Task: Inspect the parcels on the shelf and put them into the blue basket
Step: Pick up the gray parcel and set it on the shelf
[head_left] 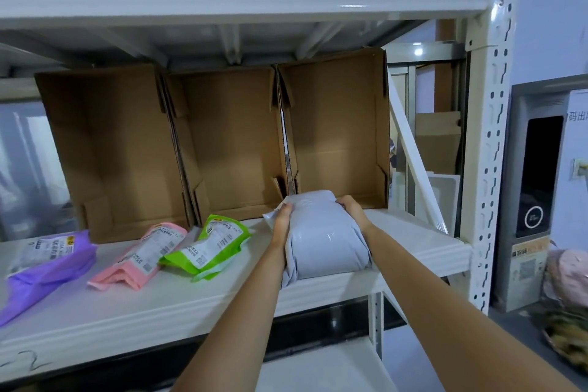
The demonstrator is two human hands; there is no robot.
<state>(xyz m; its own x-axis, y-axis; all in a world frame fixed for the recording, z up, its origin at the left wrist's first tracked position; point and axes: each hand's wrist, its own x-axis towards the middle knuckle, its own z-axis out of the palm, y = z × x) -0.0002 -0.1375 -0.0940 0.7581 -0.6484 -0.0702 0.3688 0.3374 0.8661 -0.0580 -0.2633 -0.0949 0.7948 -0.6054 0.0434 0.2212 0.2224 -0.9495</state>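
Head view: grey parcel on the shelf (front edge), between both gripping hands, left and right.

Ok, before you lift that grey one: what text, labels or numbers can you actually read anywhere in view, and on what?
"码出": white sign at the right edge, cut off by the frame.
"2": handwritten on the shelf's front edge, bottom left.
Shipping labels on the purple parcel, pink parcel and green parcel: barcodes and print, too blurred to read.
Cardboard box with a QR code, lower right: print too small.
Grey parcel, held by both hands: no text showing.
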